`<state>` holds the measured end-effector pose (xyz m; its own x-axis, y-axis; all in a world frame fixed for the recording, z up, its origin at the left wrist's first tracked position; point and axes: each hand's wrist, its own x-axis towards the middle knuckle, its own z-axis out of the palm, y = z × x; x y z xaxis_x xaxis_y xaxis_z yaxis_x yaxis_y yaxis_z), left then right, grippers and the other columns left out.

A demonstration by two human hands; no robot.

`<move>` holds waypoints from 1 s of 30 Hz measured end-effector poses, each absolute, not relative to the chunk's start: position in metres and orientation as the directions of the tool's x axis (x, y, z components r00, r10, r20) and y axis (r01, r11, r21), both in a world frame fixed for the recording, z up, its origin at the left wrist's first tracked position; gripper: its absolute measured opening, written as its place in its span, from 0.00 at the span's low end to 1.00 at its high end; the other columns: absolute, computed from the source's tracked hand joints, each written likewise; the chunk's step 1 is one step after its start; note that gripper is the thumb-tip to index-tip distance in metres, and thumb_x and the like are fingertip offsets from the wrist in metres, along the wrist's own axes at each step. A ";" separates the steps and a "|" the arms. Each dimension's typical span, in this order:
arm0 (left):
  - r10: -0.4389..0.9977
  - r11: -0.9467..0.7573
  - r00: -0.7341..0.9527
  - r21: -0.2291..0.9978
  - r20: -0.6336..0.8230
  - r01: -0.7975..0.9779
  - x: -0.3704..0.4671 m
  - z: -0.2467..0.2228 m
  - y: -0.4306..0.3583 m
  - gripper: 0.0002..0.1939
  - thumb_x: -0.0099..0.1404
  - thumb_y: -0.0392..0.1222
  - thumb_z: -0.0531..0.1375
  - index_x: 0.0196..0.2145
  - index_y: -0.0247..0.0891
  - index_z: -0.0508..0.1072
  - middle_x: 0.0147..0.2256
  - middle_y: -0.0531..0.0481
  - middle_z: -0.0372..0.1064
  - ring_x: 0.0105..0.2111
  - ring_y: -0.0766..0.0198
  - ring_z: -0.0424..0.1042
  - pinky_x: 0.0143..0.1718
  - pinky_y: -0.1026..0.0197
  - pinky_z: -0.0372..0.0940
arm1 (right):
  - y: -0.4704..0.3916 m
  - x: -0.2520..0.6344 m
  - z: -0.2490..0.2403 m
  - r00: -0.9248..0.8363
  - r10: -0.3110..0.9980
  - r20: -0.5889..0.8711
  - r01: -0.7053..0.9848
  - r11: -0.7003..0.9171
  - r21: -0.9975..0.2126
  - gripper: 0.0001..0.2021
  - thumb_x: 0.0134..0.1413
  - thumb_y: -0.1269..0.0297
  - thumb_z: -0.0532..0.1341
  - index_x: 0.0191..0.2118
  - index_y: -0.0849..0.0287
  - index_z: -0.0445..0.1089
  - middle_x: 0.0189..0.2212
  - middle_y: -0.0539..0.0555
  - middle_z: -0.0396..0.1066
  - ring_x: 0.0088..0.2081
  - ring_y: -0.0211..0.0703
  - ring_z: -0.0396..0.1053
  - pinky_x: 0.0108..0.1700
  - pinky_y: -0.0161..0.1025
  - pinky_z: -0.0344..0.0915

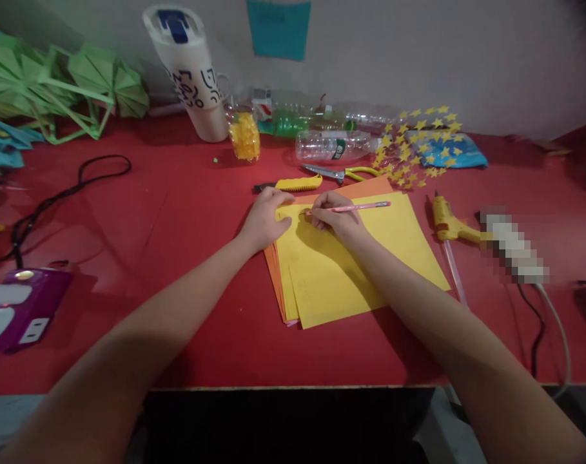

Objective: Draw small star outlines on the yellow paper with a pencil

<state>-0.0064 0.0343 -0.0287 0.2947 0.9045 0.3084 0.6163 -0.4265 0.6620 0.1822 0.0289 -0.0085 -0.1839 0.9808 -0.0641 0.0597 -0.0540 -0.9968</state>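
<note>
In the head view, taking the yellow sheet [399, 258] as the dial's centre, the right hand [338, 218] lies on it toward eleven o'clock, fingers closed around a pink pencil [370, 206] whose tip is at the paper. At ten o'clock the left hand [264, 220] rests on the paper's edge, thumb and fingers spread well apart. Orange paper [372, 187] shows beneath the yellow. Farther out are a yellow cutter [300, 184] at eleven, scissors [340, 173] near twelve and a glue gun [445, 221] at two.
</note>
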 end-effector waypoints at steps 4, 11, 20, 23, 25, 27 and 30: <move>0.905 -0.425 0.253 0.699 0.342 0.575 -0.013 -0.033 0.039 0.14 0.57 0.26 0.55 0.35 0.38 0.76 0.43 0.48 0.67 0.48 0.58 0.69 0.53 0.52 0.66 | 0.027 0.183 -0.009 -0.201 0.979 -0.039 0.113 -0.016 -0.993 0.06 0.38 0.66 0.62 0.25 0.56 0.64 0.19 0.46 0.68 0.21 0.33 0.61 0.24 0.33 0.56; 0.896 -0.443 0.312 0.659 0.315 0.607 -0.013 -0.029 0.033 0.13 0.59 0.27 0.57 0.34 0.41 0.77 0.42 0.51 0.73 0.46 0.59 0.69 0.52 0.52 0.66 | 0.021 0.185 -0.008 -0.221 0.975 -0.032 0.182 0.009 -0.983 0.04 0.41 0.66 0.61 0.24 0.56 0.64 0.18 0.45 0.67 0.20 0.34 0.60 0.24 0.35 0.55; 0.910 -0.411 0.302 0.705 0.284 0.578 -0.017 -0.025 0.028 0.19 0.60 0.25 0.51 0.31 0.42 0.79 0.42 0.52 0.75 0.47 0.60 0.70 0.52 0.52 0.66 | 0.017 0.187 -0.004 -0.189 0.982 -0.011 0.219 0.032 -0.975 0.06 0.45 0.70 0.61 0.23 0.55 0.63 0.18 0.46 0.67 0.20 0.35 0.61 0.24 0.36 0.56; 0.912 -0.406 0.308 0.698 0.271 0.589 -0.017 -0.024 0.026 0.18 0.60 0.26 0.51 0.30 0.43 0.79 0.43 0.52 0.74 0.47 0.59 0.70 0.52 0.52 0.67 | 0.017 0.188 -0.003 -0.218 0.976 -0.019 0.233 0.033 -0.972 0.06 0.47 0.70 0.61 0.24 0.55 0.64 0.19 0.46 0.69 0.22 0.37 0.63 0.25 0.36 0.58; 0.915 -0.398 0.306 0.700 0.261 0.593 -0.017 -0.023 0.026 0.18 0.60 0.26 0.51 0.30 0.44 0.78 0.44 0.52 0.74 0.48 0.60 0.70 0.52 0.52 0.67 | 0.016 0.188 -0.002 -0.228 0.973 -0.026 0.244 0.031 -0.969 0.06 0.47 0.70 0.61 0.24 0.55 0.64 0.19 0.46 0.69 0.23 0.37 0.64 0.26 0.36 0.58; 0.920 -0.387 0.299 0.706 0.254 0.593 -0.016 -0.022 0.026 0.17 0.60 0.27 0.51 0.30 0.43 0.78 0.43 0.52 0.75 0.48 0.60 0.70 0.52 0.52 0.66 | 0.016 0.188 -0.001 -0.234 0.972 -0.026 0.254 0.035 -0.967 0.06 0.48 0.70 0.61 0.24 0.55 0.64 0.19 0.47 0.69 0.23 0.37 0.65 0.26 0.36 0.59; 0.925 -0.376 0.291 0.702 0.245 0.605 -0.016 -0.020 0.025 0.15 0.61 0.28 0.53 0.32 0.42 0.78 0.44 0.51 0.74 0.48 0.59 0.70 0.53 0.51 0.66 | 0.016 0.187 -0.002 -0.243 0.970 -0.016 0.254 0.048 -0.966 0.06 0.49 0.69 0.61 0.24 0.55 0.64 0.20 0.47 0.70 0.24 0.38 0.65 0.27 0.36 0.59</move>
<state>-0.0156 0.0249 -0.0200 0.2909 0.9249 0.2448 0.6046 -0.3760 0.7021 0.1875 0.0160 -0.0018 -0.2429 0.9699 -0.0162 0.2545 0.0476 -0.9659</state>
